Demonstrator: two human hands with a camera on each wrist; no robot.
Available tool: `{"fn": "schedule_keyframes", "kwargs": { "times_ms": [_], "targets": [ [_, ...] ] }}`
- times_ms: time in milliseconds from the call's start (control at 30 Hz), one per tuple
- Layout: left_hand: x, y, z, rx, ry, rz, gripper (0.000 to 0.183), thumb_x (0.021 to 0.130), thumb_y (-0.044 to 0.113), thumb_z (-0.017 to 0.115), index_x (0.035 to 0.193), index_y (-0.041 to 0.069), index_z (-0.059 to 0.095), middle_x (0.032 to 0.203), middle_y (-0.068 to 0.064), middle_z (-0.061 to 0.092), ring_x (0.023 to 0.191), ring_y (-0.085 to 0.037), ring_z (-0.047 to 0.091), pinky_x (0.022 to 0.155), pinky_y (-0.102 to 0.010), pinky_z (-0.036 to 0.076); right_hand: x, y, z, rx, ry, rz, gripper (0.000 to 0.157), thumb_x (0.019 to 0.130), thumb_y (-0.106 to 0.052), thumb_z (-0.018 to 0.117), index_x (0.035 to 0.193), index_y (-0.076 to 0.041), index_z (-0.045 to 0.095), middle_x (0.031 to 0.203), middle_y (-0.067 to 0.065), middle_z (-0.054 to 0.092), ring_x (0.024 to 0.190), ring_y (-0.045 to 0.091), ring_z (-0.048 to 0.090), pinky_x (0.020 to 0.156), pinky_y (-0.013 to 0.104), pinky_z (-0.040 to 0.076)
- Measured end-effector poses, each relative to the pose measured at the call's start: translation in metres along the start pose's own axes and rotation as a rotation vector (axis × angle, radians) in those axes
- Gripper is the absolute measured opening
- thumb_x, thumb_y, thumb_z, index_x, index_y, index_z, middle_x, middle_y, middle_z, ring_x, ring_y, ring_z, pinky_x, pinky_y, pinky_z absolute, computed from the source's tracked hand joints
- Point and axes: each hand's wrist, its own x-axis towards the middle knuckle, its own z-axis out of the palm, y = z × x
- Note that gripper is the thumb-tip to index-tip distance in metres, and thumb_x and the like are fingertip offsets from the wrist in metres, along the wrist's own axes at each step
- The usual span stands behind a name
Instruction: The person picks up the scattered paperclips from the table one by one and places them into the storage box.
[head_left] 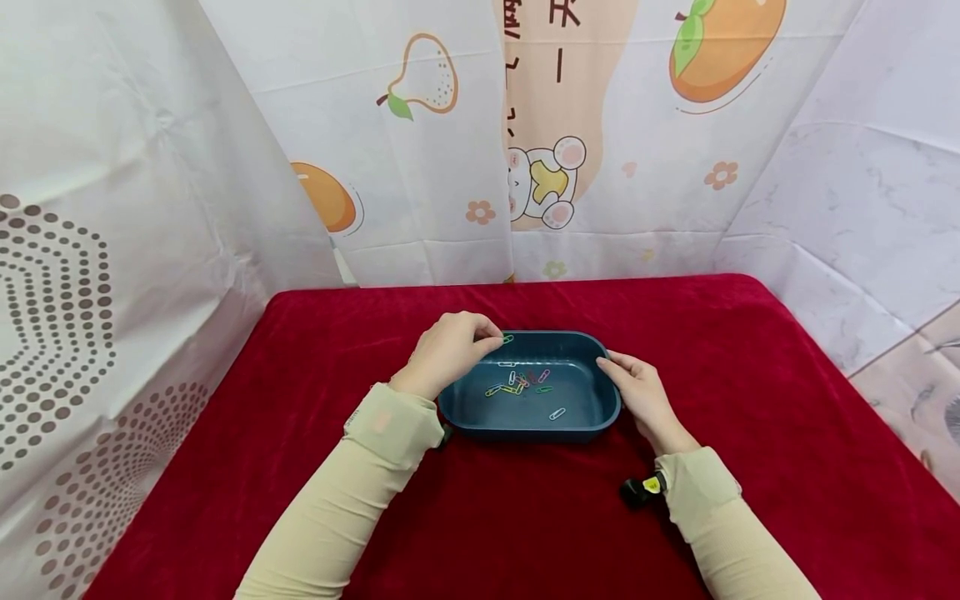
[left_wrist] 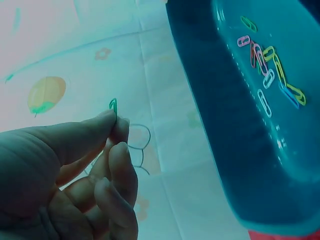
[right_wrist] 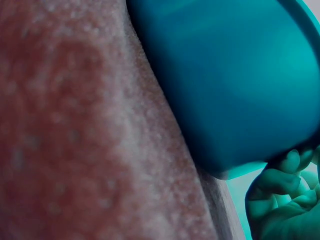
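A dark blue plastic basin (head_left: 517,418), oblong with rounded corners, lies on the table. Above its far left part, my left hand (head_left: 447,354) pinches a green paper clip (left_wrist: 114,106) between thumb and forefinger; the clip's lower end is hidden by the fingertips. My right hand (head_left: 643,393) grips the basin's right end, thumb over the rim and fingers against the outer wall, which the right wrist view shows from the side. On the basin floor lie several coloured paper clips, among them a white clip (head_left: 557,413) at the front and another green clip (left_wrist: 248,23) apart from the cluster.
A red velvet cloth (head_left: 525,517) covers the table. Behind it hangs a white curtain (head_left: 420,167) printed with fruit and a cartoon animal. More pale sheeting (head_left: 150,167) closes off the left side. A black wrist camera (head_left: 637,492) hangs by the right sleeve.
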Motion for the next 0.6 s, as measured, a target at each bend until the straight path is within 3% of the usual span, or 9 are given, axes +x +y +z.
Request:
{"fn": "schedule_keyframes", "kwargs": {
  "times_ms": [200, 600],
  "targets": [
    [0.001, 0.009, 0.011, 0.021, -0.041, 0.014, 0.018, 0.093, 0.031, 0.068, 0.106, 0.021, 0.077, 0.103, 0.004, 0.074, 0.09, -0.013, 0.065, 0.08, -0.035, 0.055, 0.0, 0.0, 0.0, 0.004, -0.003, -0.004, 0.054, 0.1, -0.032, 0.059, 0.141, 0.001, 0.052, 0.102, -0.004, 0.074, 0.074, 0.002, 0.067, 0.068, 0.019, 0.055],
    [0.0, 0.016, 0.033, 0.06, -0.112, 0.041, 0.015, 0.095, 0.032, 0.066, 0.101, 0.024, 0.078, 0.095, 0.008, 0.074, 0.078, -0.007, 0.061, 0.065, -0.026, 0.05, 0.001, 0.001, 0.0, 0.024, -0.006, -0.005, 0.052, 0.1, -0.032, 0.059, 0.139, 0.001, 0.053, 0.098, -0.006, 0.075, 0.072, 0.004, 0.067, 0.066, 0.02, 0.055]
  ]
}}
